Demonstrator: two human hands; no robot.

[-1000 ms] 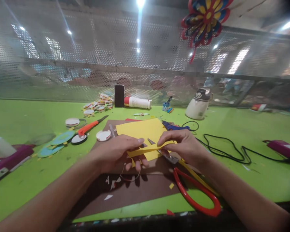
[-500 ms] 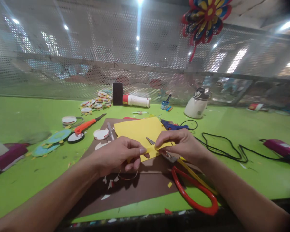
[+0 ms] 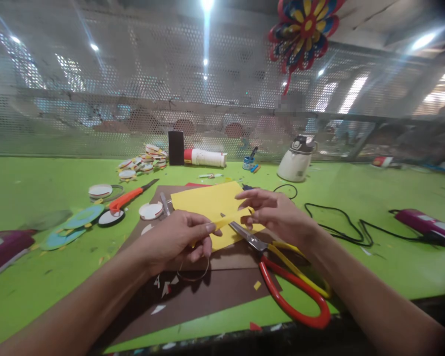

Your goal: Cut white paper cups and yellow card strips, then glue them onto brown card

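My left hand (image 3: 187,235) pinches a narrow folded yellow paper strip (image 3: 228,218) between thumb and fingers. At the strip's other end, my right hand (image 3: 270,210) has its index finger lifted and its fingers apart around the paper; whether a fingertip touches it is unclear. Scissors (image 3: 257,243) with one red and one yellow handle lie below the right hand, blades pointing up-left. Under both hands is a yellow sheet (image 3: 202,197) on brown card (image 3: 222,291). A thin loop (image 3: 193,278) shows beneath the left fingers.
Left of the hands are white discs (image 3: 151,211), an orange-handled knife (image 3: 128,199) and blue discs (image 3: 83,217). A phone (image 3: 176,148), a paper cup stack (image 3: 205,157) and a white jug (image 3: 295,163) stand behind. A black cable (image 3: 335,208) runs right to a purple power strip (image 3: 426,225).
My right fingers have spread from their pinch on the yellow strip and lifted slightly. My left hand has shifted its grip along the strip. More of the scissors shows.
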